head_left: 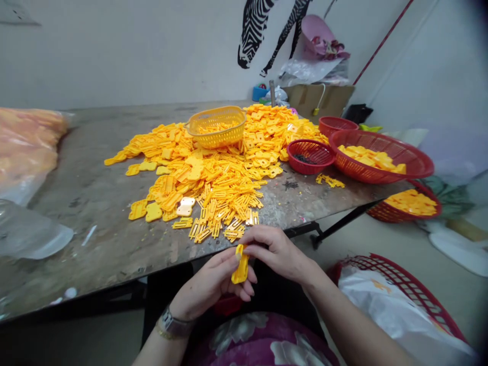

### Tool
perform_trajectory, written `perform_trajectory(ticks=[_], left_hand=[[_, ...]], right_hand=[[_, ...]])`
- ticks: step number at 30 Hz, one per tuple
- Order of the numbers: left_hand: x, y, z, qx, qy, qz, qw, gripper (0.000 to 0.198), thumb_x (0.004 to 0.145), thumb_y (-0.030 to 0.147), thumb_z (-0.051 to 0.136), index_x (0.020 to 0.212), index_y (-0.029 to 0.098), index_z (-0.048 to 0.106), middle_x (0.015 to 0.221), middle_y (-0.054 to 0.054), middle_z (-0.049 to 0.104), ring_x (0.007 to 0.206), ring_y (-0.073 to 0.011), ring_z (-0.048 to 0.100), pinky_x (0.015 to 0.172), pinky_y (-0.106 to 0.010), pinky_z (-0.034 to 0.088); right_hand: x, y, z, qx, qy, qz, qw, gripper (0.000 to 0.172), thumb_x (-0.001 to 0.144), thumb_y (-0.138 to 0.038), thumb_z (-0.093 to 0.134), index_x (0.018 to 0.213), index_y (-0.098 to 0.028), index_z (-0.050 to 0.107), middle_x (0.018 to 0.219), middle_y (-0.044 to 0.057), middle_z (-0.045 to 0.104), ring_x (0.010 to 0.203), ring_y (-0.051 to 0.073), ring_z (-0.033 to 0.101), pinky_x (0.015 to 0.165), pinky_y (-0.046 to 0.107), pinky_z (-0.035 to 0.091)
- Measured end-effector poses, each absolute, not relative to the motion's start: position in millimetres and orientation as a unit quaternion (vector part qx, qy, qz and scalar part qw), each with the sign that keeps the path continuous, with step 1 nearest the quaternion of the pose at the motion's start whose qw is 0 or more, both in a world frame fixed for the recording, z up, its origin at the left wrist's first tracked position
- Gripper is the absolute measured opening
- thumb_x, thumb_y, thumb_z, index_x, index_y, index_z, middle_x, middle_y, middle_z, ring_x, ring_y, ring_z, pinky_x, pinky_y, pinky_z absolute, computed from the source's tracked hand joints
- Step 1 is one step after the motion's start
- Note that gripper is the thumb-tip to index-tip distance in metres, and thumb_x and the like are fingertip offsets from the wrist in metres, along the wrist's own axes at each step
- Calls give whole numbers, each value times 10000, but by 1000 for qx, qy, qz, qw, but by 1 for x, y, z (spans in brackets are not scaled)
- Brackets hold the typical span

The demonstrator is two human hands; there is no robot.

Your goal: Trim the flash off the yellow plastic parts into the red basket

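Note:
Just off the table's front edge, my left hand [219, 279] is closed around a small yellow plastic piece [240, 269], thumb on its near face and fingers behind it. The fingers of my right hand [270, 249] close on the upper end of that same piece. What else the right fingertips may hold is hidden. Beyond my hands, a big heap of yellow plastic parts [224, 178] covers the middle of the table. Slotted narrow strips [217, 218] lie at its near side, and wavy-edged flat pieces [153, 212] at its left.
A yellow basket [217, 140] sits on the heap. Right of it stand a small red basket [310, 168] with dark bits and a wide red basket [415, 161] with yellow pieces. Plastic bags [30, 152] lie at left. A large red basket [415, 292] is beside my right arm.

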State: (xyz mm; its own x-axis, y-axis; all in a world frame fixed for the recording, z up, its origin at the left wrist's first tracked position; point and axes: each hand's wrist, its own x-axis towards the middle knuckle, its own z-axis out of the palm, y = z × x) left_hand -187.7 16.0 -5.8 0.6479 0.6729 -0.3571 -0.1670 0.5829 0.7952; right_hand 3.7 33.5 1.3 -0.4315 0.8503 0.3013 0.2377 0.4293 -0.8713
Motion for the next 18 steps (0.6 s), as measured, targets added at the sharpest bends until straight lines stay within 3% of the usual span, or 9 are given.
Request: perform_trajectory(ticks=[4, 9, 15, 18], left_hand=[[-191, 11, -1, 378, 342, 306, 804, 327, 896, 377, 514, 1132, 155, 561, 944, -116, 666, 745, -169, 663, 687, -297, 542], [-199, 3, 0, 394, 323, 370, 777, 601, 788, 250, 677, 1338, 315, 445, 1045, -82, 653, 812, -180, 660, 736, -308, 540], [-188, -8, 4, 434, 387, 418, 698, 510, 791, 196, 667, 1273, 303, 537, 971, -56, 695, 810, -185, 677, 760, -308, 559], [-180, -11, 7, 455, 403, 442, 660, 496, 755, 221, 708, 1231, 278, 580, 1042, -62, 690, 790, -188, 678, 736, -307, 574]], right_hand=[[-2, 36, -3, -389, -692, 427, 433, 68, 838, -157, 588, 838, -182, 652, 811, -3, 637, 772, 114, 585, 736, 242, 459], [-13, 30, -12, -376, -504, 589, 509, 91, 809, -250, 628, 850, -175, 596, 765, -19, 599, 616, 84, 560, 576, 214, 475], [-20, 16, -12, -344, -403, 648, 547, 200, 771, -274, 669, 928, -181, 588, 700, -49, 570, 558, 51, 536, 532, 166, 457], [-20, 12, -13, -338, -403, 643, 557, 212, 779, -277, 659, 953, -176, 593, 709, -40, 581, 533, 47, 536, 520, 166, 447]])
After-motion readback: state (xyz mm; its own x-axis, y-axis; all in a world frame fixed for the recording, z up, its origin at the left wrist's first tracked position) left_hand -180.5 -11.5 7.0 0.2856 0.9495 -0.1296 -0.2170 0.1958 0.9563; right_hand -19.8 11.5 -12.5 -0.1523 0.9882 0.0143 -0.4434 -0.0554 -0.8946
